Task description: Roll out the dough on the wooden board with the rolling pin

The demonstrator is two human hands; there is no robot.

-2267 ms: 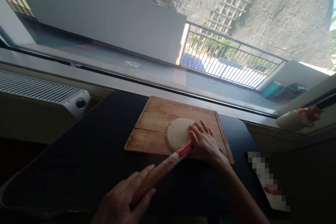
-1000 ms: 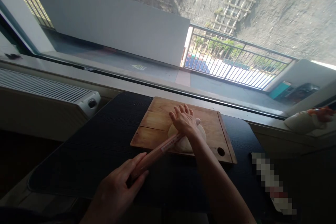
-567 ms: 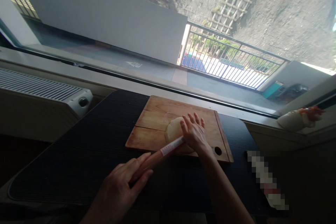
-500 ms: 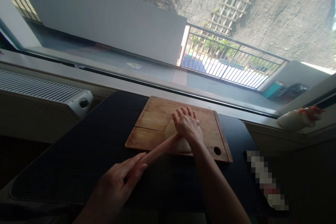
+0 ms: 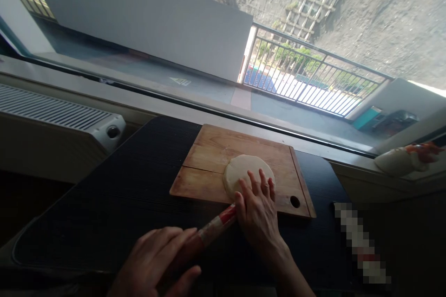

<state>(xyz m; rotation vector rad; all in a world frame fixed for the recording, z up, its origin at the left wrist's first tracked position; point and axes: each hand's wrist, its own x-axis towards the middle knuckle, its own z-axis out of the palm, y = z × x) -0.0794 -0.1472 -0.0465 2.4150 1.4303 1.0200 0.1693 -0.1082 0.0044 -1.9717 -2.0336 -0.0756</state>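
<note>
Closest in, the left hand lies palm down over the near end of a rolling pin, fingers laid out straight on top, thumb splayed away, nothing clenched there. The pin slants up and away, a red band on its far part, and disappears under the right hand! That one is loose as well, palm over the pin's end, fingers fanned out above the near right part of a flat, pale round of dough; whether the fingertips press into it is hard to tell from this angle. The dough sits right of centre on a wooden board, a dark round hole just beyond its near right side. Underneath runs the dark worktop, a white radiator off to its left. Further out, the window sill, and through the glass, a metal railing in bright sun.
</note>
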